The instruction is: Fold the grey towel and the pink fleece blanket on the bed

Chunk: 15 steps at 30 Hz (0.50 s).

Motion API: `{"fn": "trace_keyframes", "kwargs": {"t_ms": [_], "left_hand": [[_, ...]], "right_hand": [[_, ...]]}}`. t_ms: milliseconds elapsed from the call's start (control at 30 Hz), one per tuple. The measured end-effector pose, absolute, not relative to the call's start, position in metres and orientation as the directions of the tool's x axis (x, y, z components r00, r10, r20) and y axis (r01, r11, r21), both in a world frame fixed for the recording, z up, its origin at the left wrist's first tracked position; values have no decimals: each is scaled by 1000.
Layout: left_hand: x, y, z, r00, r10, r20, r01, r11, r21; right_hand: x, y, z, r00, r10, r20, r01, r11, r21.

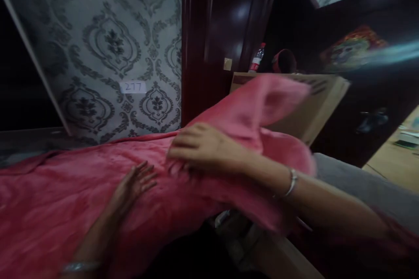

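Across the lower half of the frame, a soft pink fleece blanket [65, 200] is lying spread out, its right end bunching up toward the centre. At lower centre-left the left hand [132, 185] is resting flat on it, fingers spread apart. Just right of centre the right hand [199, 146] is pressing down on the folds, fingers together and curled over the cloth, a silver bangle [291, 182] on its wrist. Behind, a tan cardboard box [314, 104] is standing.

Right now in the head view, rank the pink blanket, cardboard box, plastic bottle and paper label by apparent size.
1. pink blanket, spread wide under both hands.
2. cardboard box, partly hidden by the blanket's lifted fold.
3. plastic bottle and paper label: both look small and much alike, and they sit farther back, so I will not rank them.
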State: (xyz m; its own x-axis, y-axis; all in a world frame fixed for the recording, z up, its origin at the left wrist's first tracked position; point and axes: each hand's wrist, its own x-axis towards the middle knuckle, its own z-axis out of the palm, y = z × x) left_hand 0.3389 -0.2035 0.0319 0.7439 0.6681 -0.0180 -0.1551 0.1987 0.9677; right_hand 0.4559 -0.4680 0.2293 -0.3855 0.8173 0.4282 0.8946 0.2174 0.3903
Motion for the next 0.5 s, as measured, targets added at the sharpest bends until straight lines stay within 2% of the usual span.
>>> {"fn": "trace_keyframes", "kwargs": {"t_ms": [33, 100, 133, 200, 267, 333, 367, 433, 500], "left_hand": [[334, -201, 33, 761, 642, -90, -147, 306, 941], [325, -197, 30, 762, 606, -228, -132, 490, 862], [320, -194, 26, 740, 609, -284, -118, 534, 837], [313, -192, 16, 678, 662, -319, -73, 493, 867], [311, -193, 9, 622, 751, -220, -32, 306, 952], [318, -201, 10, 602, 798, 44, -1, -54, 999], [324, -207, 13, 613, 764, 199, 22, -269, 963], [342, -223, 21, 691, 595, 410, 91, -636, 767], [362, -237, 28, 755, 472, 456, 183, -819, 544]], "right_hand": [[453, -456, 203, -431, 800, 418, 886, 287, 364], [462, -446, 149, -390, 802, 453, 920, 328, 213], [473, -446, 123, -291, 817, 498, 954, 285, 90], [505, -456, 75, -28, 840, 542, 976, 140, -167], [541, -470, 33, 288, 789, 543, 928, -90, -361], [570, -483, 1, 535, 719, 444, 814, -299, -497], [581, -488, -12, 611, 685, 398, 765, -379, -521], [593, -494, -31, 676, 648, 351, 719, -473, -510], [596, -495, -42, 678, 637, 367, 728, -515, -452]]}}
